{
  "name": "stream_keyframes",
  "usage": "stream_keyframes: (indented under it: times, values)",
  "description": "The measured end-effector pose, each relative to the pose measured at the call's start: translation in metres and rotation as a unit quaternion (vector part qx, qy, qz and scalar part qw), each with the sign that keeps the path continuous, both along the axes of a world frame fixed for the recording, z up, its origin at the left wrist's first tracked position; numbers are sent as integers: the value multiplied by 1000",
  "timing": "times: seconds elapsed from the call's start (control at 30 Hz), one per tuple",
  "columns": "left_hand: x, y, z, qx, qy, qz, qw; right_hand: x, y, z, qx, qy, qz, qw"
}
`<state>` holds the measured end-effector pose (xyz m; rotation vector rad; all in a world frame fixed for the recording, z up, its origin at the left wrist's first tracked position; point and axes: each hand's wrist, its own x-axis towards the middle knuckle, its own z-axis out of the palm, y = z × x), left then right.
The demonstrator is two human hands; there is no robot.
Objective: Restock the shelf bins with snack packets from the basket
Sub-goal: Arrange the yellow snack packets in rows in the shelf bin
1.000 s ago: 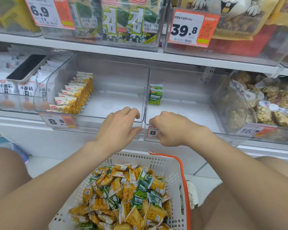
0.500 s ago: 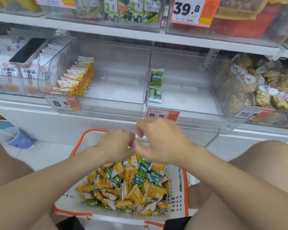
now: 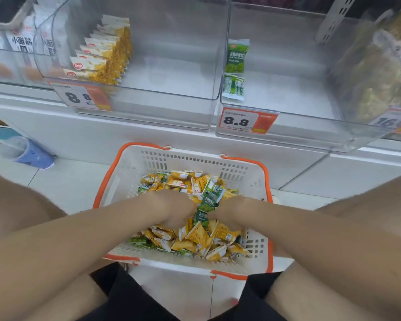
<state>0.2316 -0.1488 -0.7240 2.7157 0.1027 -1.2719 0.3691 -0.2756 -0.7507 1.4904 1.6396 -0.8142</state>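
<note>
Head view: since half a second ago, both hands have dropped from in front of the bins into the basket [image 3: 130, 172]. We record the left hand [image 3: 171, 208] and the right hand [image 3: 232, 213] knuckles-up in the snack packets [image 3: 195, 237], with a green packet [image 3: 205, 203] between them. The fingers are buried, so we cannot tell whether either hand holds anything. Two shelved packets [image 3: 237, 56] sit against the left wall of the right bin [image 3: 299, 128].

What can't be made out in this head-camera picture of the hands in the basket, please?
- Head view: the left hand and right hand are sunk into the packets, which hide the fingertips; whether either holds one is unclear.
- Head view: the far-right price tag is blurred and cut off by the frame edge.
- Head view: the print on the shelved green packets is too small to read.
</note>
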Motion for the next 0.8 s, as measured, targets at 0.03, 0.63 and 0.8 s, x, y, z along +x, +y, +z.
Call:
stream_keyframes:
  times: [0.03, 0.63, 0.8]
  values:
    - [1, 2, 0, 0, -9, 4, 1000, 2, -2, -7, -29, -6, 0, 1000]
    - [-1, 56, 71, -170, -163, 175, 956, 2, 33, 80, 413, 248, -114, 869]
    - [-6, 69, 127, -285, -286, 264, 876, -9, 29, 143, 563, 356, -237, 707]
